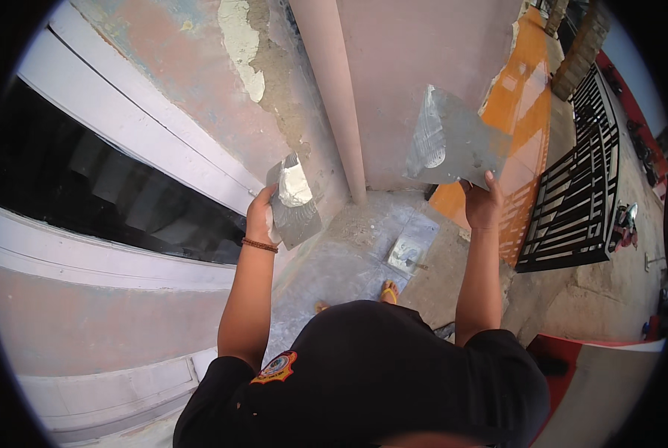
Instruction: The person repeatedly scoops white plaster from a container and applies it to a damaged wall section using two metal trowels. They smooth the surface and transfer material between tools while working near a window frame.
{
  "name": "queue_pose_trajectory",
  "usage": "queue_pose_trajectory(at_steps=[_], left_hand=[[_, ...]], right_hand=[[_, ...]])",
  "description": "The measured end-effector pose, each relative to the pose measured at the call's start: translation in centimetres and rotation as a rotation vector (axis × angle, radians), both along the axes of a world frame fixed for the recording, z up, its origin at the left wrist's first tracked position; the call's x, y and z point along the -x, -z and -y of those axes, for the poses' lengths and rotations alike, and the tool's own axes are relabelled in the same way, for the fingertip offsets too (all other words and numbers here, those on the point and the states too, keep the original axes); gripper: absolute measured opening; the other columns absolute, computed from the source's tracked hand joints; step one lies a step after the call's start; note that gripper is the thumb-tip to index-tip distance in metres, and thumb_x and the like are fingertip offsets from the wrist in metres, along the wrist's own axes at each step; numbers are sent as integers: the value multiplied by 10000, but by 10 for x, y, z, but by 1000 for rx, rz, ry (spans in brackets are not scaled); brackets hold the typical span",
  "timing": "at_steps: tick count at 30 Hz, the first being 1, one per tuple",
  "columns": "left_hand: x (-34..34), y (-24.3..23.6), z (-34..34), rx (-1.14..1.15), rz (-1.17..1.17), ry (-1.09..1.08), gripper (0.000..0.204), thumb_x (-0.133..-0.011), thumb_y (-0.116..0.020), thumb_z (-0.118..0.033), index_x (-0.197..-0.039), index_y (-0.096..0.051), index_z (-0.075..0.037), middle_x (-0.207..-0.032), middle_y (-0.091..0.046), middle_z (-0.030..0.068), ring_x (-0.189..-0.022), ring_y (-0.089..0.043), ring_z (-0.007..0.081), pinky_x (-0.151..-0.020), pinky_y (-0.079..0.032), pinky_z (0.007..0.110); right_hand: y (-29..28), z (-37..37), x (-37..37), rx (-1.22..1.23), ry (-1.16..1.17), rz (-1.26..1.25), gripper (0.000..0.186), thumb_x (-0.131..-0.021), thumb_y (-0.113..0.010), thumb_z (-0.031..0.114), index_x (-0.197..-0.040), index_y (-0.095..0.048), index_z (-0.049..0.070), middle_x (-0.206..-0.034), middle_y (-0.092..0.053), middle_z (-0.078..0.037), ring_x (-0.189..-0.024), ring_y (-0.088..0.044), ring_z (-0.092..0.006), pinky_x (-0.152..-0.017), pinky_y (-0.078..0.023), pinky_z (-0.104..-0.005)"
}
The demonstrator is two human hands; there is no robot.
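My left hand [260,213] is closed on the edge of a small grey putty spreader [298,222], a flat plate carrying a thick lump of white putty [295,187]. To the right, my right hand [483,203] grips the lower edge of a larger thin grey sheet [464,134], held up in front of the pink wall. A streaky smear of white putty [428,138] covers the sheet's left side. The two plates are apart from each other. Ahead on the left, the worn wall [192,82] has a patch of white filler [240,52] beside bare, rough plaster.
A pink pipe [340,97] runs up the wall corner. At left is a white-framed window [125,172]. A putty-smeared tray or board [411,254] lies on the floor near my feet. The black metal gate [573,179] stands to the right, past orange tiles [524,112].
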State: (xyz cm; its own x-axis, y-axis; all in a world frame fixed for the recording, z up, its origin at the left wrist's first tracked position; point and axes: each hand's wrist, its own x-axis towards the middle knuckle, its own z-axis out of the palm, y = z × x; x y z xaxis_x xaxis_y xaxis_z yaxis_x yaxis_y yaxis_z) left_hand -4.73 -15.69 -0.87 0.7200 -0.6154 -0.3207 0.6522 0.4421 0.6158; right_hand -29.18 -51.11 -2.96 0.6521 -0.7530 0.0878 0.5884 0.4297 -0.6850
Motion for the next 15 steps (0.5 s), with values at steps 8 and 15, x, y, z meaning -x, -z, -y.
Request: queue_pose_trajectory(at_steps=[8,15], left_hand=[[-1,13,3,-80,-7,-122,360,-993,-476,-224,-1237,-566,25,-1141,-664,138,-1012,-669,279,-898,-542,421],[9,8,-17,-73,42,-176,416,-971,-520,-238,-1320,-528,-13,-1237,-626,102,-1103,-608,238,-941,-466,377]], right_hand=[[33,9,-63,-298,-73,31,435,-936,-529,152,-1351,-452,48,-1289,-533,-158,-1197,-521,-417,-1021,-450,-570],[20,5,-15,-133,100,344,429,-938,-581,173,-1333,-527,13,-1358,-582,-144,-1280,-540,-286,-1088,-448,-446]])
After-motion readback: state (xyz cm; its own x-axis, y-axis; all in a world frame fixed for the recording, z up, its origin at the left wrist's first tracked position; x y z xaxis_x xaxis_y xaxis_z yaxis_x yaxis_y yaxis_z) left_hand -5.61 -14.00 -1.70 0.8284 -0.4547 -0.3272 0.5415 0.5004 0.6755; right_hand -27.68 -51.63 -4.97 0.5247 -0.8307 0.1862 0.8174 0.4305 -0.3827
